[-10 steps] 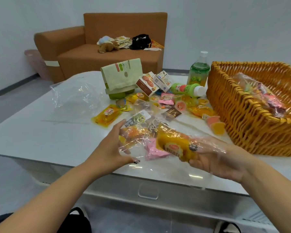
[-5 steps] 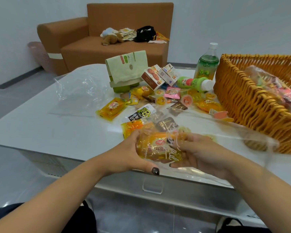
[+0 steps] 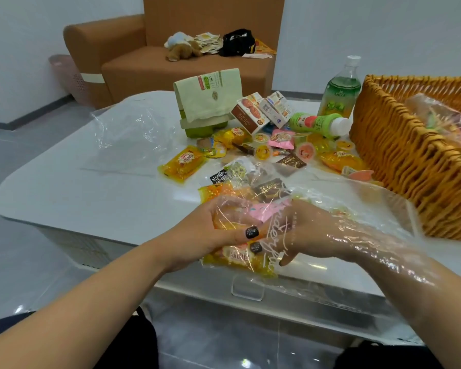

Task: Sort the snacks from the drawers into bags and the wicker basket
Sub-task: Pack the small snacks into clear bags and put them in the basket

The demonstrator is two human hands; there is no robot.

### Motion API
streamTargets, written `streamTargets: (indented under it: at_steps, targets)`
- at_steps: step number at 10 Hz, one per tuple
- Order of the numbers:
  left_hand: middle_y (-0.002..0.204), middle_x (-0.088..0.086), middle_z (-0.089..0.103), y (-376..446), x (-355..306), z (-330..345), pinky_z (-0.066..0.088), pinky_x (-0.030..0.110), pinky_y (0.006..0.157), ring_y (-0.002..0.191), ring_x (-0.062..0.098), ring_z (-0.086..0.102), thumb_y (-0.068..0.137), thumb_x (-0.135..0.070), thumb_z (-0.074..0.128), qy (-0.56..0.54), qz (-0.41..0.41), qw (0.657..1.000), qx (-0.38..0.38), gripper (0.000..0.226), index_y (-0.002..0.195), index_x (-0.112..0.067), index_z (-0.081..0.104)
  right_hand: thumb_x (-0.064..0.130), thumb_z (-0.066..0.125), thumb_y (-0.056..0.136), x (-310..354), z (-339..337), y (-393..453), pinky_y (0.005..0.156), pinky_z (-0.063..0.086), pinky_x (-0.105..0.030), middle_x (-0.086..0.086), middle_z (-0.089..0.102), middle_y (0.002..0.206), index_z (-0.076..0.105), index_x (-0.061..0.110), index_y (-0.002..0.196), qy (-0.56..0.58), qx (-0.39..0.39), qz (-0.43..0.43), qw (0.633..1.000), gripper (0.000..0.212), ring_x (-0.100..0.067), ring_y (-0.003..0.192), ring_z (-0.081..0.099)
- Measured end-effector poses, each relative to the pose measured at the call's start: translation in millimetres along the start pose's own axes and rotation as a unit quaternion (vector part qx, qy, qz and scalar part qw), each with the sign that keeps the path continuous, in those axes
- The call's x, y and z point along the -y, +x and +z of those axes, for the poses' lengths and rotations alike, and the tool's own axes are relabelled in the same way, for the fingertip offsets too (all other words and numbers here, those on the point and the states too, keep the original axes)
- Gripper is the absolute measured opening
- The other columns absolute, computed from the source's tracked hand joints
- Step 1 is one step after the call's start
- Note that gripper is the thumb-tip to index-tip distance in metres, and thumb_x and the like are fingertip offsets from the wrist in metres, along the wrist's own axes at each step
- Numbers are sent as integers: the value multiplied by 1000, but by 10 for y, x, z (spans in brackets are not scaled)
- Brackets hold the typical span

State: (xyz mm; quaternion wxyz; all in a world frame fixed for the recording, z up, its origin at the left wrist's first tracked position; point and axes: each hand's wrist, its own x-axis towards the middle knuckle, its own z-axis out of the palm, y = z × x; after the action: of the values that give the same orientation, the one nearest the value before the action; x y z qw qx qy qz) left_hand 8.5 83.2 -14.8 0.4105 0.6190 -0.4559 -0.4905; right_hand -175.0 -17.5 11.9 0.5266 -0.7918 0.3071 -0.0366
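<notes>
Both hands work at the table's (image 3: pixel 96 198) near edge: left hand (image 3: pixel 210 235) grips the yellow snack packet (image 3: pixel 237 258), lying crosswise; right hand (image 3: pixel 314 235), fingers loosely curled, sits inside the clear bag (image 3: pixel 370 209) beside the wicker basket (image 3: pixel 399 161).

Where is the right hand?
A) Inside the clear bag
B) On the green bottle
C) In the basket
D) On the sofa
A: the right hand sits inside the clear bag, whose plastic wraps the wrist and forearm, while the left hand holds the bag's end with the yellow snack.
</notes>
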Motion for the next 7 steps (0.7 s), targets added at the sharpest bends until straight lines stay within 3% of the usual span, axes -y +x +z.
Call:
streamTargets:
  at_steps: [1, 2, 3, 4, 5, 6, 7]
  targets:
    - [111, -8, 73, -25, -22, -42, 54, 47, 95, 104, 14, 70, 64, -42, 88, -5, 12, 1000, -20, 69, 123, -29, 56, 16, 70, 86, 17, 92, 91, 72, 59, -31, -9, 72, 90, 72, 13, 95, -43, 0, 14, 999, 10, -19, 81, 70]
    - [110, -5, 74, -57, -26, -122, 56, 42, 93, 102, 14, 71, 65, -41, 87, -20, 17, 998, -54, 68, 123, -26, 56, 20, 71, 83, -19, 193, 317, 82, 57, -40, -9, 68, 100, 65, 9, 109, -185, -12, -40, 982, 28, -24, 90, 66]
    - [107, -4, 75, -73, -36, -229, 56, 41, 90, 98, 18, 72, 64, -32, 77, -38, 24, 995, -84, 63, 122, -24, 55, 19, 68, 84, 123, 234, 388, 71, 58, -38, -1, 64, 79, 63, 11, 93, -180, -70, -98, 976, 13, -19, 72, 63]
    - [106, -1, 75, -61, -48, -375, 58, 41, 84, 95, 21, 73, 62, -30, 75, -81, 36, 990, -114, 63, 122, -24, 56, 29, 66, 88, 170, 167, 480, 76, 55, -35, 0, 68, 90, 66, 18, 100, -197, -87, -118, 969, 16, -20, 85, 66]
    - [101, 1, 76, -53, -122, -575, 60, 33, 69, 89, 20, 73, 68, -27, 72, -115, 48, 980, -155, 58, 124, -20, 58, 31, 68, 87, 397, -96, 330, 80, 56, -28, 3, 70, 102, 66, 23, 107, -79, -137, -70, 985, 22, -11, 91, 69]
    - [87, -3, 76, -76, -226, -868, 60, 28, 61, 76, 14, 73, 68, -31, 71, -129, 83, 959, -239, 46, 113, -22, 63, 1, 64, 87, 423, -293, 376, 62, 58, -23, -6, 72, 81, 70, 20, 81, 73, -305, -142, 939, 21, -10, 69, 71]
    - [84, -5, 76, -141, -264, -1142, 59, 26, 59, 73, 11, 72, 63, -37, 74, -152, 109, 934, -304, 58, 117, -20, 59, -9, 58, 85, 417, -340, 508, 66, 58, -24, -10, 71, 79, 69, 19, 75, 183, -389, -147, 891, 32, -18, 68, 72]
